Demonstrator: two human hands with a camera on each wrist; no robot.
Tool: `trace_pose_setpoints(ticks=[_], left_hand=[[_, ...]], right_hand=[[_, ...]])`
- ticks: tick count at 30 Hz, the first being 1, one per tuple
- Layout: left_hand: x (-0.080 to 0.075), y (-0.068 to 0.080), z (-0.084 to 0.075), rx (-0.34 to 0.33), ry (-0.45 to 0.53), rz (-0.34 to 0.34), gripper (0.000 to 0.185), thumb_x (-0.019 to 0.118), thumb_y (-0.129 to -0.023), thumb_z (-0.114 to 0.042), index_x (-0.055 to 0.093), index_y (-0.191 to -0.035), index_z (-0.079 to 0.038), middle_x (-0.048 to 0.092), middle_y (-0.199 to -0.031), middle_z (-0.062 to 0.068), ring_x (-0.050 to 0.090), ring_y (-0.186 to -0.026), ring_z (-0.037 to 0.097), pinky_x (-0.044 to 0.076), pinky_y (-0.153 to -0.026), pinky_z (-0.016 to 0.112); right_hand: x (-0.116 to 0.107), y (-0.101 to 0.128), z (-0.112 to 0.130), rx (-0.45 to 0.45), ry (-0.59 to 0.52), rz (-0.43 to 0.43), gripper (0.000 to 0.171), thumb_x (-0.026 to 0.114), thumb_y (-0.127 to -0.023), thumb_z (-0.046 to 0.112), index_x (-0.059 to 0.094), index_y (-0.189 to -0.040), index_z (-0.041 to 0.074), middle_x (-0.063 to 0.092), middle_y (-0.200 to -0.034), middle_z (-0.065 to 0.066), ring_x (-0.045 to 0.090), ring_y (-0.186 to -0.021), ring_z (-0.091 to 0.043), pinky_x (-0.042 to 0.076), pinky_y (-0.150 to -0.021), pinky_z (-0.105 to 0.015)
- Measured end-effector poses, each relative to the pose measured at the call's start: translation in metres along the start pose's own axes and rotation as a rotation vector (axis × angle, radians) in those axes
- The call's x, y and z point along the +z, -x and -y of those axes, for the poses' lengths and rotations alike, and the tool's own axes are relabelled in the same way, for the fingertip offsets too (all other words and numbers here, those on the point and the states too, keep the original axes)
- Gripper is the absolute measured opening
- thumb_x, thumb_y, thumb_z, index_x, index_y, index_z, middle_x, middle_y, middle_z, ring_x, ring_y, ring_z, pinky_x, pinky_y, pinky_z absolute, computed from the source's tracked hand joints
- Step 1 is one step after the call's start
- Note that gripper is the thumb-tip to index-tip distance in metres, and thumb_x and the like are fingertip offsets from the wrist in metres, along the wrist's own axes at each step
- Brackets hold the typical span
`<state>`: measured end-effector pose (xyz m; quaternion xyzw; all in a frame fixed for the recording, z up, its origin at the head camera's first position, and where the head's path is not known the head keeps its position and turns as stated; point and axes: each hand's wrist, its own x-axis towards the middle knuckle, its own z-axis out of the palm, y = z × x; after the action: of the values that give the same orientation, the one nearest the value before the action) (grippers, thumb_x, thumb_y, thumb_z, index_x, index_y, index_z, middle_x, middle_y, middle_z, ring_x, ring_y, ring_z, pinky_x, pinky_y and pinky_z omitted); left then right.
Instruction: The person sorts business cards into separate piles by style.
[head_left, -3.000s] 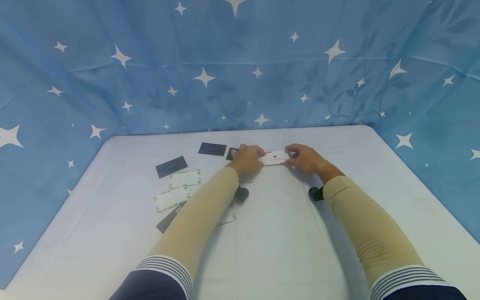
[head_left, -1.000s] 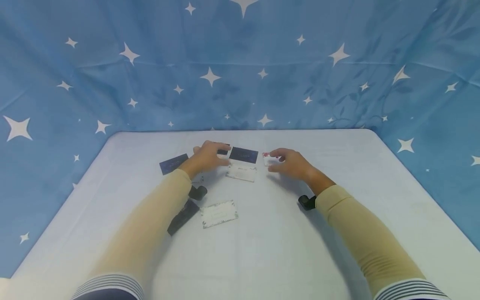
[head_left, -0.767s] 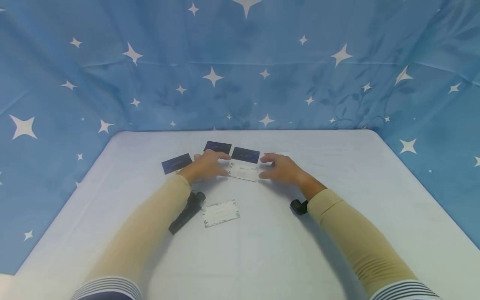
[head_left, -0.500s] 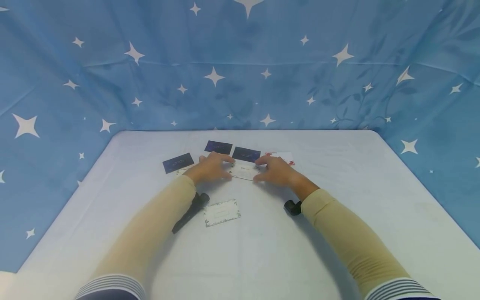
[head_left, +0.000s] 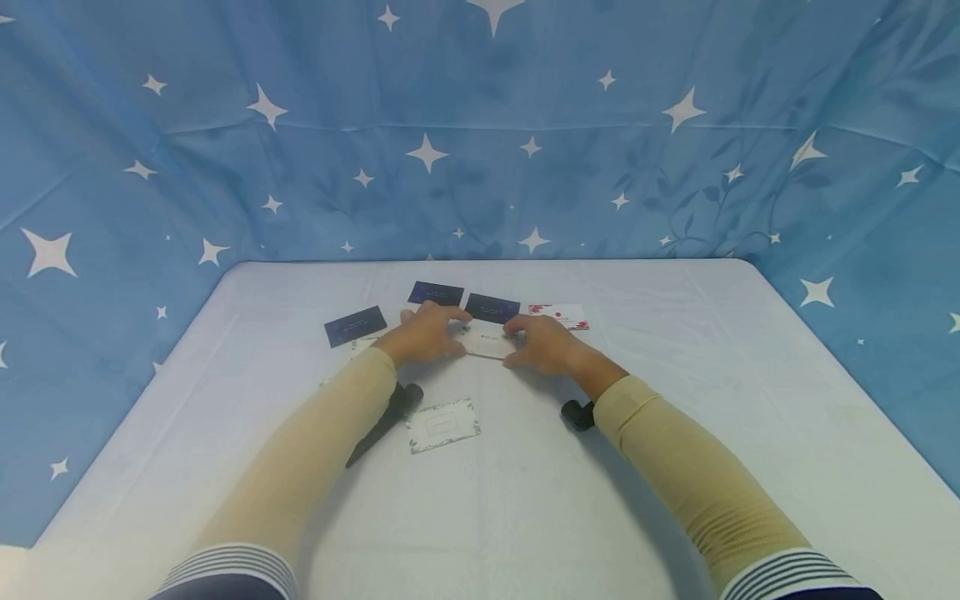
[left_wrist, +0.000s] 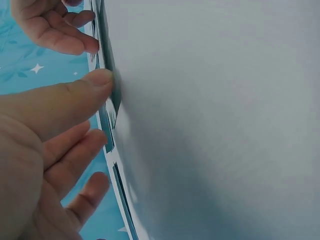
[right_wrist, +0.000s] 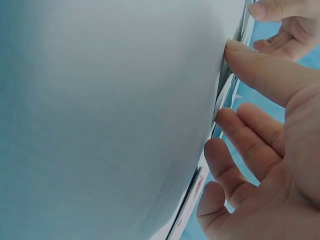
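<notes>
On the white table [head_left: 525, 500] lies a white card [head_left: 486, 342], and both hands are at it. My left hand [head_left: 452, 333] touches its left end and my right hand [head_left: 516, 342] its right end. In the left wrist view the left hand [left_wrist: 95, 107] has its thumb tip against the near edge of the card [left_wrist: 114, 90], with its fingers loosely extended beyond. The right wrist view shows the right hand [right_wrist: 227, 82] the same way, thumb tip on the edge and fingers spread. The card lies flat.
Three dark navy cards [head_left: 356, 325] [head_left: 436, 292] [head_left: 492, 307] lie behind and to the left of the hands. A white card with red print [head_left: 558, 315] lies at the right. A green-bordered white card [head_left: 442, 425] and a black card [head_left: 375, 429] lie nearer me. Blue star cloth [head_left: 480, 125] walls the table.
Both hands left the red-printed card lying on the table at the right. The left hand swung out left and back, the right moved left, and both closed in on the plain white card.
</notes>
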<state>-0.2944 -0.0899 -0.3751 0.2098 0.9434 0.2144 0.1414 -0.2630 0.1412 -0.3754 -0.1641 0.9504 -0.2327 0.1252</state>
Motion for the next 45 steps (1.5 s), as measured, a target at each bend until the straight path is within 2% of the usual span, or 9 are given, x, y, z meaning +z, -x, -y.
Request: trace_pose_setpoints(ticks=[10, 20, 30, 33, 38, 45], left_hand=[[-0.002, 0.002, -0.002, 0.011, -0.028, 0.033, 0.057, 0.077, -0.086, -0.032, 0.061, -0.139, -0.022, 0.054, -0.144, 0.003, 0.033, -0.138, 0.032, 0.015, -0.109, 0.060], [0.003, 0.006, -0.006, 0.012, -0.035, 0.021, 0.055, 0.081, -0.083, -0.031, 0.064, -0.134, -0.021, 0.059, -0.134, 0.001, 0.038, -0.130, 0.028, 0.023, -0.102, 0.051], [0.007, 0.008, -0.008, -0.007, 0.011, 0.015, 0.055, 0.082, -0.081, -0.033, 0.064, -0.132, -0.023, 0.056, -0.131, 0.002, 0.038, -0.125, 0.026, 0.025, -0.102, 0.050], [0.008, 0.008, -0.009, 0.012, 0.022, 0.014, 0.055, 0.082, -0.081, -0.034, 0.064, -0.132, -0.024, 0.056, -0.133, 0.001, 0.038, -0.126, 0.026, 0.024, -0.103, 0.051], [0.010, 0.004, -0.018, 0.086, 0.028, 0.001, 0.053, 0.080, -0.083, -0.035, 0.064, -0.132, -0.021, 0.059, -0.133, -0.002, 0.040, -0.127, 0.025, 0.025, -0.101, 0.051], [0.017, -0.018, -0.047, 0.160, 0.050, -0.043, 0.050, 0.080, -0.084, -0.034, 0.064, -0.129, -0.018, 0.061, -0.130, -0.003, 0.041, -0.128, 0.024, 0.024, -0.100, 0.052]], right_hand=[[-0.001, 0.000, -0.003, -0.001, -0.023, 0.007, 0.057, 0.078, -0.088, 0.024, 0.057, -0.139, 0.007, 0.055, -0.143, -0.012, 0.039, -0.140, -0.033, 0.028, -0.114, -0.048], [0.000, 0.001, -0.005, 0.011, -0.040, 0.014, 0.057, 0.078, -0.088, 0.022, 0.057, -0.139, 0.008, 0.055, -0.142, -0.011, 0.039, -0.140, -0.032, 0.028, -0.114, -0.049], [-0.003, 0.008, -0.009, 0.011, -0.039, 0.026, 0.061, 0.080, -0.086, 0.023, 0.056, -0.140, 0.008, 0.056, -0.141, -0.012, 0.042, -0.138, -0.033, 0.030, -0.112, -0.051], [-0.006, 0.011, -0.011, 0.022, -0.040, 0.030, 0.060, 0.080, -0.086, 0.026, 0.057, -0.138, 0.009, 0.057, -0.140, -0.010, 0.043, -0.137, -0.032, 0.031, -0.112, -0.051], [-0.017, 0.020, -0.022, -0.011, -0.032, -0.004, 0.057, 0.080, -0.085, 0.026, 0.060, -0.135, 0.008, 0.059, -0.136, -0.013, 0.049, -0.129, -0.034, 0.037, -0.106, -0.054], [-0.039, 0.035, -0.050, 0.028, -0.098, -0.045, 0.054, 0.076, -0.088, 0.023, 0.057, -0.136, 0.008, 0.055, -0.137, -0.018, 0.049, -0.124, -0.038, 0.041, -0.101, -0.057]])
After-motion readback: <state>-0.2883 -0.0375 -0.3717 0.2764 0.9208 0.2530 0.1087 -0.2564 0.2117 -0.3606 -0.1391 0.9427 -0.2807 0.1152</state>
